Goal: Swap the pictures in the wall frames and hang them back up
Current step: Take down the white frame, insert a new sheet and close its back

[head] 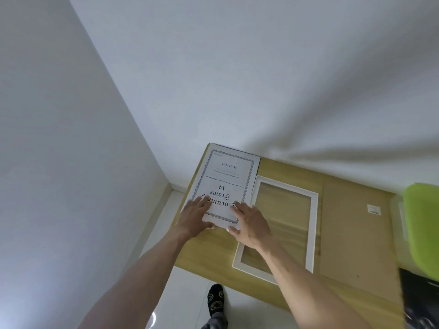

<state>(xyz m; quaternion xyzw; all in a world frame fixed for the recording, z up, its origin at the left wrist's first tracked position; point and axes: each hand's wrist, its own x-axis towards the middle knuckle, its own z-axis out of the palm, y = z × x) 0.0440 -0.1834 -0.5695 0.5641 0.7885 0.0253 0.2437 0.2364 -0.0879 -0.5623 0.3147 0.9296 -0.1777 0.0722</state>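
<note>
Two plain white walls (237,67) meet in a corner and fill most of the view from above. Below them a light wooden table (273,288) stands pushed against the wall, over a glossy white floor (190,293).

On the right part of the table lies a brown backing board (356,233), flat, with a small white label (374,209) near its far right corner. To its left, a white picture frame (313,233) lies flat, with the table's wood showing through its opening. Just beside the frame, at the table's far left corner, a printed insert sheet (228,181) lies flat on a dark surface whose edge shows along its far and right sides. The sheet has an ornate border and reads "Document Frame A4", upside down to the viewer.

Both bare forearms reach forward to this sheet. The left hand (196,216) rests on its near left corner with the fingers spread and fairly straight, thumb at the sheet's near edge. The right hand (249,224) rests on its near right corner, fingers stretched flat over the paper, thumb pointing left along the near edge. Neither hand grips the sheet.

At the right edge of the view a lime green lid (422,222) sits on a clear container, with something dark and blurred below it. On the floor by the table is a foot in a black patterned sock (216,300).
</note>
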